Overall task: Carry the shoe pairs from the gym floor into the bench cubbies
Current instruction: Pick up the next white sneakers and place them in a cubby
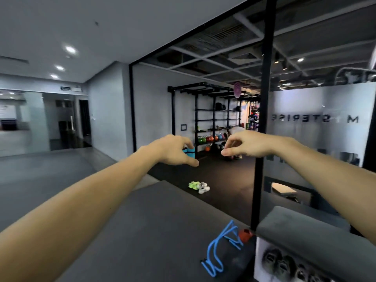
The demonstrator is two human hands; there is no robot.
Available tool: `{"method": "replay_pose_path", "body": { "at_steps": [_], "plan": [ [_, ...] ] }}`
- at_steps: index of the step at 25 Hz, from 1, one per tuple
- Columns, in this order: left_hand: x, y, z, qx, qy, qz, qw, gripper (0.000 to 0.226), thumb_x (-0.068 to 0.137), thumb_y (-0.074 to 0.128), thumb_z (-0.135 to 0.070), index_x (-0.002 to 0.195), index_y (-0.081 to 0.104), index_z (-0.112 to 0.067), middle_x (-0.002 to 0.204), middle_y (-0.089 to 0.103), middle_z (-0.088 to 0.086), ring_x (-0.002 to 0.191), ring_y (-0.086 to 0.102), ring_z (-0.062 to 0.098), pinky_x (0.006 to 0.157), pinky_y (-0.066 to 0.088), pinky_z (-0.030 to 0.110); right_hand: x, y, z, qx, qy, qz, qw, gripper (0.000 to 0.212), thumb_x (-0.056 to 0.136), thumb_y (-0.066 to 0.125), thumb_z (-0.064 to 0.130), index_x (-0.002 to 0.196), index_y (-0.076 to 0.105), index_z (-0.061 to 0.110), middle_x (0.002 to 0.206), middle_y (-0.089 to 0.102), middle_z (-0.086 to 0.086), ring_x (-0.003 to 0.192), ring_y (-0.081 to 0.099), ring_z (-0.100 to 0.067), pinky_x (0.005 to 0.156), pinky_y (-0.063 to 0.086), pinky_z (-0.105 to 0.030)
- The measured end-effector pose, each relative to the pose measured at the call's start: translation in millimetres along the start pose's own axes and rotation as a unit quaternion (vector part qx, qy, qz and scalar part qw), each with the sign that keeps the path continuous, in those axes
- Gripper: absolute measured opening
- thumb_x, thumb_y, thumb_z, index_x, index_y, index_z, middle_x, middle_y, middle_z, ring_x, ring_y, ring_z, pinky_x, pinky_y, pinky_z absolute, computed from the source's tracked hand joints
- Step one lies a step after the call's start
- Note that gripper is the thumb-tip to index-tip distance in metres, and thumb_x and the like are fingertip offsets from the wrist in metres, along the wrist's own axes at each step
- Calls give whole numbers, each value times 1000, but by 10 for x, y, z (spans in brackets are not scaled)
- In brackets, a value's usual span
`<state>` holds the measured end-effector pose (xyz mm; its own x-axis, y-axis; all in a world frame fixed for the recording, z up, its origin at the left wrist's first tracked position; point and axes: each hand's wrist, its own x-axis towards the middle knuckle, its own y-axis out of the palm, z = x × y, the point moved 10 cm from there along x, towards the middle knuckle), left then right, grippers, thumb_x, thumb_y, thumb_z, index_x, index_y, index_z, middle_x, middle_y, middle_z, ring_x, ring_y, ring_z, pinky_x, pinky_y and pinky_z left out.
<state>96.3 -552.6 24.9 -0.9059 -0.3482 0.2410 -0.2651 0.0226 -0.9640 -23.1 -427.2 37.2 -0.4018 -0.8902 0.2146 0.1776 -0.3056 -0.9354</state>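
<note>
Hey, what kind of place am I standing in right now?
Most likely a gym or fitness studio. Coloured kettlebells sit on a black storage rack at the back, the floor there looks like dark rubber matting, and shoes lie on it.

We see open dark gym floor (223, 186) around the green and white shoes (199, 186); black vertical post (261, 151) and frosted glass wall (317, 127) block the right.
</note>
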Motion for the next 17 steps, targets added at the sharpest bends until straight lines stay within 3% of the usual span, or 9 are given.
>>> {"method": "replay_pose_path", "body": {
  "at_steps": [4, 8, 13, 17],
  "plan": [
    [235, 20, 772, -5, -10, 6, 1000, 65, 77, 64, -63, 132, 49, -30, 134, 53, 3, 112, 53, 22, 93, 44, 34, 734, 443, 309, 9, -5, 26, 1000, 38, 81, 62, 55, 103, 66, 25, 105, 64, 9, 99, 59, -5, 91, 48, -30],
    [695, 123, 1424, -10, -11, -9, 1000, 65, 77, 63, -64, 131, 50, -30, 134, 53, 2, 113, 54, 22, 95, 45, 37, 1595, 766, 299, 16, -17, 33, 999, 37, 81, 60, 58, 104, 64, 30, 109, 62, 8, 99, 58, -5, 83, 48, -26],
    [1547, 351, 2162, -15, -10, -7, 1000, 65, 79, 63, -62, 133, 49, -29, 134, 52, 1, 114, 53, 20, 93, 44, 33, 2718, 998, 73, 17, -33, 24, 999, 39, 81, 56, 60, 107, 63, 31, 112, 61, 9, 104, 55, -3, 95, 46, -31],
    [2446, 410, 2729, -20, -21, -9, 1000, 67, 79, 63, -62, 135, 47, -29, 135, 53, 0, 116, 53, 19, 92, 42, 31, 3817, 1123, -171, 7, -40, 21, 999, 54, 73, 53, 70, 108, 62, 32, 114, 60, 8, 108, 55, -8, 98, 45, -37]
  ]
}}
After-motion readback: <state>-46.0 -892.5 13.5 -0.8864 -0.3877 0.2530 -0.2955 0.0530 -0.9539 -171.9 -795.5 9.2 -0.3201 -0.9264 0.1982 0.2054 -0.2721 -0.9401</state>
